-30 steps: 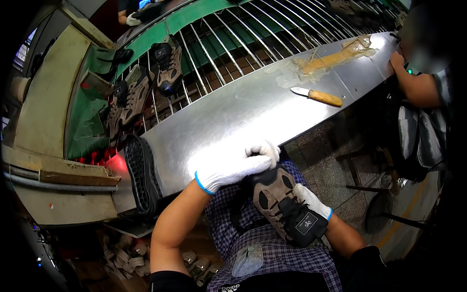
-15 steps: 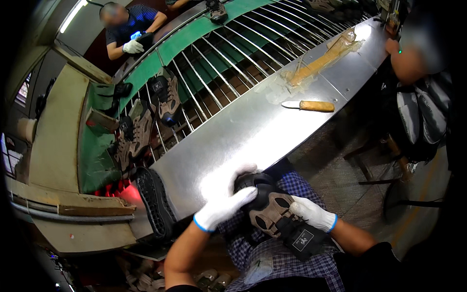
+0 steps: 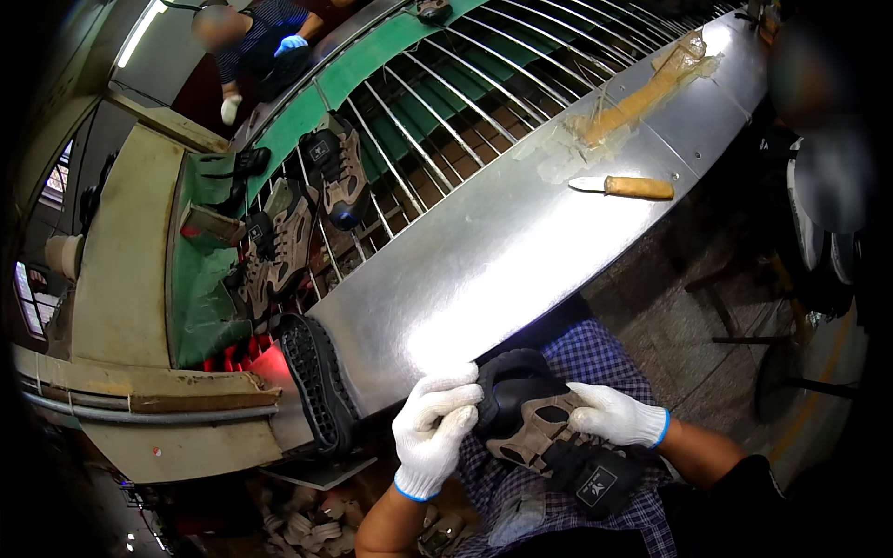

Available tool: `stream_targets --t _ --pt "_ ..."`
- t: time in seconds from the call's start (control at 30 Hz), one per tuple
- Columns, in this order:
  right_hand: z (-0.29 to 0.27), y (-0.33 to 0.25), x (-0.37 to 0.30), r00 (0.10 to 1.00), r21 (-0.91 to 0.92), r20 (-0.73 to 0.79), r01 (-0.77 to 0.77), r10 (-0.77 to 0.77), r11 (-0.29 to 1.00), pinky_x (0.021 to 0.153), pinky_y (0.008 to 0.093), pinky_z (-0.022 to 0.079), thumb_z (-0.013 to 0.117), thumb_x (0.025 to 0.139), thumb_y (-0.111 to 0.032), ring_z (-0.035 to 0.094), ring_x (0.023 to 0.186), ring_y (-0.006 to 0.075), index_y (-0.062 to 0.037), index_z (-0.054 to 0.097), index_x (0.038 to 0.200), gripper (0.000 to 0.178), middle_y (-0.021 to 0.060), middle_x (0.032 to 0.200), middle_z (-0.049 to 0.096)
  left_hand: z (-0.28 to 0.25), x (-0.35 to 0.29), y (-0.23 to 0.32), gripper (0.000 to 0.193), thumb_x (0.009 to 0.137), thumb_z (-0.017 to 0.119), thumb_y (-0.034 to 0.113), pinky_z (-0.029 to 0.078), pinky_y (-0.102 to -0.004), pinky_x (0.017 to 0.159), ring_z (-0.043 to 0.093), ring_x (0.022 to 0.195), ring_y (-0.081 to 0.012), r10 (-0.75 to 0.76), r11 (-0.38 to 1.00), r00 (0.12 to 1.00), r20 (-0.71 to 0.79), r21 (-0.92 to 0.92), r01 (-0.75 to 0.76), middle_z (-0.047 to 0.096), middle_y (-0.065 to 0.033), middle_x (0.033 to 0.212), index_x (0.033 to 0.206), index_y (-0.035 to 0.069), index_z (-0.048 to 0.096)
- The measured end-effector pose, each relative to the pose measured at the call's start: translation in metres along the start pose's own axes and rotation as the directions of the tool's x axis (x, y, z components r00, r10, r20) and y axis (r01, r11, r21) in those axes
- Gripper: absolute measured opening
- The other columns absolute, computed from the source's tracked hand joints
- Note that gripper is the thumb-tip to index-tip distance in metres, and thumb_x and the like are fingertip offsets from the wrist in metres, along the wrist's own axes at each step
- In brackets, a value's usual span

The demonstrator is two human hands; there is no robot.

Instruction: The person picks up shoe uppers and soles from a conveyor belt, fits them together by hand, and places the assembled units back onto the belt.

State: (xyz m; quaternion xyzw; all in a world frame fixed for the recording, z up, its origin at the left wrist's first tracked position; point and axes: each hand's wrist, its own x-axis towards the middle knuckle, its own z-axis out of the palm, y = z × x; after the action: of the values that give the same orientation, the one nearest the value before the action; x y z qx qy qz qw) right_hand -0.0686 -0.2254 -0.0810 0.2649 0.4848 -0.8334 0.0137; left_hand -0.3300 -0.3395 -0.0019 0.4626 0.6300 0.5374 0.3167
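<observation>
A brown and black shoe (image 3: pixel 528 430) lies over my lap, below the metal bench's near edge, its toe toward the bench and its black tongue toward me. My right hand (image 3: pixel 618 415), in a white knit glove, grips its side. At the toe, the fingers of my gloved left hand (image 3: pixel 433 430) are bent and pinched at the black rubber edge; the fingertip contact is partly hidden. A loose black sole (image 3: pixel 316 383) with a gridded inside rests on the bench's left end. Farther right on the bench lies a short knife (image 3: pixel 637 188) with a wooden handle.
Brown tape (image 3: pixel 633 104) is stuck on the metal bench (image 3: pixel 465 270). Behind runs a rack of metal rollers (image 3: pixel 423 121) carrying several shoes (image 3: pixel 296 223). A beige machine housing (image 3: pixel 121 260) glows red underneath. One co-worker (image 3: pixel 265 46) is across the line, another at right.
My left hand has moved from lying over the toe to pinching at its edge. My right hand keeps its grip on the shoe. The whole view has shifted slightly.
</observation>
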Motion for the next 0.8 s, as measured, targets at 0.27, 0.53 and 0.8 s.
stream_targets --t 0.27,0.53,0.8 --pt "0.001 0.012 0.004 0.992 0.047 0.057 0.108 -0.111 0.993 0.103 0.0345 0.055 0.063 0.107 -0.045 0.066 0.116 0.0193 0.0086 0.045 0.154 0.074 0.0146 0.133 0.068 -0.006 -0.009 0.001 0.027 0.094 0.073 0.006 0.052 -0.0420 0.110 0.068 0.125 -0.0338 0.008 0.999 0.999 0.052 -0.034 -0.006 0.070 -0.0264 0.134 0.118 -0.006 0.076" --pt "-0.024 0.067 -0.011 0.979 0.474 -0.195 0.141 -0.052 0.869 0.110 0.0391 0.055 0.068 0.102 -0.061 0.062 0.133 0.0234 0.0046 0.043 0.158 0.089 0.0154 0.148 0.062 0.010 0.067 0.019 0.079 0.078 0.070 -0.004 0.052 -0.0462 0.113 0.061 0.134 -0.0430 0.241 0.886 0.779 0.580 0.197 -0.421 0.059 -0.0236 0.148 0.154 0.010 0.055" --pt "-0.042 0.116 -0.010 0.956 0.902 0.258 -0.186 -0.140 0.390 0.100 0.0467 0.059 0.058 0.095 -0.078 0.067 0.122 0.0325 0.0028 0.046 0.155 0.102 0.0206 0.143 0.061 0.046 0.112 -0.019 0.044 0.094 0.064 0.000 0.053 -0.0378 0.113 0.069 0.127 -0.0290 0.177 0.982 0.755 0.632 -0.170 -0.088 0.072 -0.0164 0.137 0.137 0.003 0.072"
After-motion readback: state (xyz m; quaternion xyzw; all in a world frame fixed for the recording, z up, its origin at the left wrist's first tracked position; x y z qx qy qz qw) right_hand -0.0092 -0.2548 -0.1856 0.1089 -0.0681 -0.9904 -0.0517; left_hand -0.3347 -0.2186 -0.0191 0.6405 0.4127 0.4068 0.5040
